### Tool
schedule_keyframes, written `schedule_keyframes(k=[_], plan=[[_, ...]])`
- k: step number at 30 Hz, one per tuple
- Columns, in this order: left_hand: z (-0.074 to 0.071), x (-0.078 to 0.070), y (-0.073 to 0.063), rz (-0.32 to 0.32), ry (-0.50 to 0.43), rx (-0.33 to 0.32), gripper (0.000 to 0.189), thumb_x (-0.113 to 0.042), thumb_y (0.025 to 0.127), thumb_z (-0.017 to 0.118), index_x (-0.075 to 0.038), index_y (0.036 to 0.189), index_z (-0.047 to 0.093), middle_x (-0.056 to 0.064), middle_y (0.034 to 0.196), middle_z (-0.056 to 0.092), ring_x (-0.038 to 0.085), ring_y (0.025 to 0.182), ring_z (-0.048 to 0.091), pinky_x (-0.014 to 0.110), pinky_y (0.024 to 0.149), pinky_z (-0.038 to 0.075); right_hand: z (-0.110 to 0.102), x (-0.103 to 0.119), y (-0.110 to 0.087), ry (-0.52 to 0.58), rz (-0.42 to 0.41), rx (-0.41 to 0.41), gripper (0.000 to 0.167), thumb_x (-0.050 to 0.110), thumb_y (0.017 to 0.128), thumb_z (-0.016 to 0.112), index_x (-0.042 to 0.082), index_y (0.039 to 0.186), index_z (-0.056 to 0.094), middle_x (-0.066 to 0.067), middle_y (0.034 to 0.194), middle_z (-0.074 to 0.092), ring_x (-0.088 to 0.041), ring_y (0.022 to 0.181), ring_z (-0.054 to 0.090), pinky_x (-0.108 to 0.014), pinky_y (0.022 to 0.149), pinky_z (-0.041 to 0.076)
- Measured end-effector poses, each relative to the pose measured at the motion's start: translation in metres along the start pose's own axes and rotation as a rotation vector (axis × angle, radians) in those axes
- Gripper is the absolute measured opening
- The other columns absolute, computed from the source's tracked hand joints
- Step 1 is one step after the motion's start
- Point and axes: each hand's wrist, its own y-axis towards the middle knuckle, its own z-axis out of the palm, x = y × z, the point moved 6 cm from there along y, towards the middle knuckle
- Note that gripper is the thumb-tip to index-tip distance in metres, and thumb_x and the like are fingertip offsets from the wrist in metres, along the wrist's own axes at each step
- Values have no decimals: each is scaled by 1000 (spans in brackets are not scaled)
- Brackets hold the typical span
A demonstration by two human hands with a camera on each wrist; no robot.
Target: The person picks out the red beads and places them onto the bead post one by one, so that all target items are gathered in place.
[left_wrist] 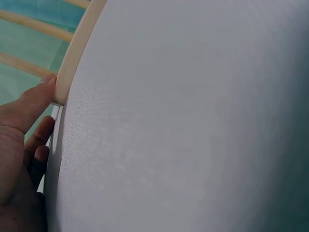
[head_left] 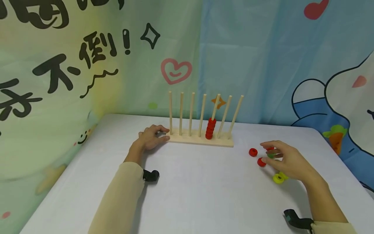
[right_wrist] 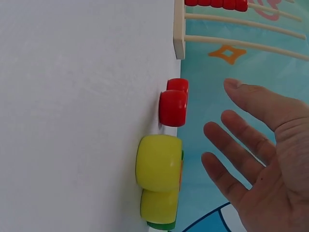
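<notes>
1. Wooden rack: stands on the white table near its far edge, seven pegs upright in a row.
2. Red stack: threaded on the fifth peg from the left, down at the base. You have the other six pegs bare.
3. Your left hand: at the rack's left end; thumb and index finger pinch the end of the base, thumb at the front edge. Other fingers loosely bent.
4. Your right hand: hovers over the loose beads right of the rack. Fingers and thumb apart, nothing between them; the right wrist view shows a gap between your hand and the beads.
5. Loose beads on the table: nearer red bead and farther red bead to the left of your fingers; green bead and another red one partly hidden behind them; yellow beads below your palm, touching or overlapping, cannot tell which.
6. Behind the table: printed backdrop, green and blue.
</notes>
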Motion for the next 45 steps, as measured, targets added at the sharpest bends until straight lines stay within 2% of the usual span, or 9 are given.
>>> schedule_keyframes(k=[5, 13, 16, 18, 24, 31, 36, 45], plan=[[1, 2, 1, -7, -3, -1, 39, -47, 92, 65, -30, 126, 63, 4, 141, 50, 32, 125, 42, 56, 101, 21, 0, -4, 0, 15, -6, 6, 48, 25, 90, 74, 11, 132, 57, -13, 128, 59, -36, 103, 65, -56, 87, 51], [3, 0, 4, 9, 1, -2, 40, -49, 92, 64, -30, 127, 63, 3, 139, 51, 31, 125, 42, 56, 100, 22, 3, -11, -6, 28, 27, 54, 42, 26, 89, 75, 11, 126, 62, -14, 125, 61, -33, 103, 65, -30, 79, 54], [3, 0, 4, 7, 3, 0, 39, -49, 92, 64, -30, 127, 63, 3, 139, 51, 31, 125, 43, 55, 101, 22, 5, -12, -7, 35, 28, 61, 40, 24, 88, 76, 11, 124, 64, -15, 123, 61, -32, 101, 65, -26, 75, 53], [3, -1, 4, 7, 1, 5, 39, -48, 92, 65, -30, 126, 63, 2, 139, 51, 31, 125, 43, 56, 101, 22, 7, -12, -7, 26, 35, 66, 39, 25, 88, 76, 11, 123, 65, -16, 123, 62, -32, 100, 65, -27, 74, 53], [3, -2, 5, 12, -6, 13, 38, -49, 91, 65, -31, 125, 64, 2, 140, 51, 30, 125, 43, 55, 101, 21, 11, -12, -6, 3, 54, 95, 41, 31, 86, 77, 12, 122, 66, -15, 116, 66, -33, 99, 65, -42, 77, 55], [2, -3, 6, 5, -11, 0, 38, -49, 91, 65, -32, 124, 64, 2, 141, 50, 30, 125, 43, 54, 101, 21, 14, -12, -2, -38, 56, 107, 37, 22, 85, 79, 14, 119, 69, -8, 108, 69, -28, 95, 64, -26, 68, 53], [2, -2, 6, 3, -16, 3, 39, -50, 90, 66, -32, 124, 64, 2, 141, 50, 31, 126, 42, 55, 102, 20, 19, -13, -2, -63, 87, 141, 32, 17, 85, 77, 16, 116, 69, -5, 104, 69, -23, 90, 61, -27, 68, 52], [2, 5, 6, -7, -5, -8, 39, -50, 91, 66, -32, 125, 64, 1, 141, 51, 31, 127, 41, 56, 103, 20, 22, -7, 1, -84, 45, 128, 26, 16, 85, 77, 14, 110, 73, -3, 98, 68, -18, 80, 54, -25, 63, 48]])
